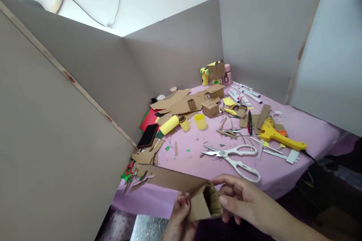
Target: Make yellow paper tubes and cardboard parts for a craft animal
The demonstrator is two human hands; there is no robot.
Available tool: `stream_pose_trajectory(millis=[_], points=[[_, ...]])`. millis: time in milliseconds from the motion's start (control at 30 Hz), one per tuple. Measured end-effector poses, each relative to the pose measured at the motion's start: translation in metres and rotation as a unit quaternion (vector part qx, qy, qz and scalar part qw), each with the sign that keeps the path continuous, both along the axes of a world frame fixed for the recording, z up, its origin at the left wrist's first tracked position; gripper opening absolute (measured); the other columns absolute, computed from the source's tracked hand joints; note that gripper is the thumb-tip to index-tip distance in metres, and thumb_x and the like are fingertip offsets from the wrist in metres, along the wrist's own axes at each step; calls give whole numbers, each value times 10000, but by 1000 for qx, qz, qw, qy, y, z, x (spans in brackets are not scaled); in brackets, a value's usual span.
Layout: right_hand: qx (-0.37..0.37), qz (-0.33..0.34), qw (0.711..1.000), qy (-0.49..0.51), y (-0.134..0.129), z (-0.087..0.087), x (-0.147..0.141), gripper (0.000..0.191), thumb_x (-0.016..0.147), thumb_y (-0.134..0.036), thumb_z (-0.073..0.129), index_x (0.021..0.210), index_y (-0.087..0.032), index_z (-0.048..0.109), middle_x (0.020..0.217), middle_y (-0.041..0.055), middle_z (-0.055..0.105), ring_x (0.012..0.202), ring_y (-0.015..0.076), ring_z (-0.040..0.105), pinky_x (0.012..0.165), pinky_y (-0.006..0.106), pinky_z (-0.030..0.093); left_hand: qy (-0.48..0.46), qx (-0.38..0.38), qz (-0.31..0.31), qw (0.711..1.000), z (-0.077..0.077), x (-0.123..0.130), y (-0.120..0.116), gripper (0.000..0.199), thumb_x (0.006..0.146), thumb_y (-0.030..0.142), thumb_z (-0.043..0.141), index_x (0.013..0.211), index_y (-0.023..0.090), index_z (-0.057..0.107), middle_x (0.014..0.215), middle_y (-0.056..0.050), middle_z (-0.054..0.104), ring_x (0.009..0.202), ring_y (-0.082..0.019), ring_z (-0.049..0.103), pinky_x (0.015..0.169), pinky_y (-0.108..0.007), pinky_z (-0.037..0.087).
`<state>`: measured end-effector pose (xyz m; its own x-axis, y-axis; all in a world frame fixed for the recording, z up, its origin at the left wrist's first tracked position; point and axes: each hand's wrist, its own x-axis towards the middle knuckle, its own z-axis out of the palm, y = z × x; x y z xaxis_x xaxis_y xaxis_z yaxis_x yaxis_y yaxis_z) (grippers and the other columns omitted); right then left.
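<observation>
At the front edge of the table I hold a long brown cardboard strip point(172, 178) whose near end is folded into a box-like loop with ridges showing inside. My left hand point(182, 216) is closed on the loop's left side, thumb against the outer face. My right hand point(240, 197) grips its right edge between thumb and fingers; some fingertips are hidden behind the cardboard. The rest of the strip stretches left over the table. Just beyond my right hand lie white-handled scissors point(236, 156), blades apart and pointing left.
A yellow glue gun point(278, 137) with a cord lies at the right on the pink-covered table point(195, 158). Small cardboard boxes point(210, 108), yellow tubes point(169, 125), markers point(247, 93), a phone point(148, 135) and scraps are spread about. Grey partitions point(175, 41) enclose the table.
</observation>
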<state>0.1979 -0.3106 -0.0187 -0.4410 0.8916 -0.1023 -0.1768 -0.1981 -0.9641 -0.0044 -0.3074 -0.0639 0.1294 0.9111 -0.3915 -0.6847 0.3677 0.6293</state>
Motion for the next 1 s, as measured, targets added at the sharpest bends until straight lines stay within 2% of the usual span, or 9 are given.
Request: stream_pose_trajectory(millis=[67, 167, 267, 333, 500, 633, 733, 867, 1000], points=[[-11, 3, 1000, -9, -1, 1, 0, 397, 776, -421, 613, 1072, -163, 550, 706, -22, 565, 582, 116, 595, 477, 191, 374, -5, 19, -18, 1000, 0, 1, 0, 218, 523, 185, 850, 656, 195, 678, 764, 39, 713, 748, -102, 663, 713, -182, 503], [-6, 1, 1000, -20, -1, 2, -2, 303, 787, -295, 586, 1063, -169, 578, 701, -17, 584, 577, 107, 589, 479, 183, 372, -13, 39, -48, 998, 0, 3, 1, 317, 507, 190, 856, 785, 216, 705, 833, 5, 720, 763, -124, 664, 711, -190, 502], [19, 2, 1000, -16, -1, 1, -3, 274, 791, -204, 562, 1062, -187, 601, 703, -17, 609, 565, 92, 569, 486, 174, 382, -8, 19, -42, 999, 1, 1, 0, 400, 522, 171, 836, 890, 252, 703, 883, 8, 714, 816, -151, 659, 738, -231, 505], [20, -1, 1000, -14, -1, 0, -4, 278, 784, -221, 582, 1059, -191, 608, 715, -13, 616, 563, 93, 554, 483, 175, 390, 2, 8, -36, 999, 3, -1, -2, 390, 541, 147, 814, 897, 261, 700, 903, 25, 702, 848, -151, 652, 738, -226, 501], [20, -23, 998, -47, 1, -5, -3, 353, 851, -436, 520, 1068, -172, 606, 648, -32, 537, 485, 85, 470, 452, 192, 384, 29, 41, -58, 997, 12, -4, -4, 438, 541, 126, 803, 928, 300, 692, 969, 34, 689, 839, -158, 653, 755, -259, 511], [46, -36, 996, -64, 4, -13, -1, 311, 908, -409, 445, 985, -176, 635, 636, -37, 522, 490, 90, 462, 483, 206, 379, 56, 102, -69, 991, 12, -1, -2, 670, 489, 185, 835, 1108, 337, 627, 1206, -26, 620, 1067, -255, 577, 896, -350, 457], [32, -60, 997, -46, 5, -16, -2, 314, 906, -430, 438, 955, -189, 634, 633, -37, 528, 527, 116, 494, 512, 221, 409, 116, 142, -43, 982, 7, -1, -3, 677, 449, 258, 863, 1082, 341, 636, 1184, -29, 621, 1154, -274, 510, 951, -350, 404], [74, -99, 991, -53, 6, -13, -1, 304, 889, -428, 473, 882, -185, 656, 662, -12, 588, 654, 170, 561, 628, 259, 453, 215, 181, -22, 959, 1, -6, -5, 639, 442, 357, 863, 1041, 308, 645, 1081, -43, 645, 1047, -267, 556, 865, -335, 451], [88, -107, 989, -52, 6, -13, -1, 313, 906, -417, 448, 939, -184, 655, 764, 16, 653, 750, 195, 597, 700, 278, 460, 263, 197, 15, 944, 1, -10, -4, 616, 424, 280, 867, 995, 279, 639, 1056, -48, 641, 900, -248, 598, 751, -310, 494]])
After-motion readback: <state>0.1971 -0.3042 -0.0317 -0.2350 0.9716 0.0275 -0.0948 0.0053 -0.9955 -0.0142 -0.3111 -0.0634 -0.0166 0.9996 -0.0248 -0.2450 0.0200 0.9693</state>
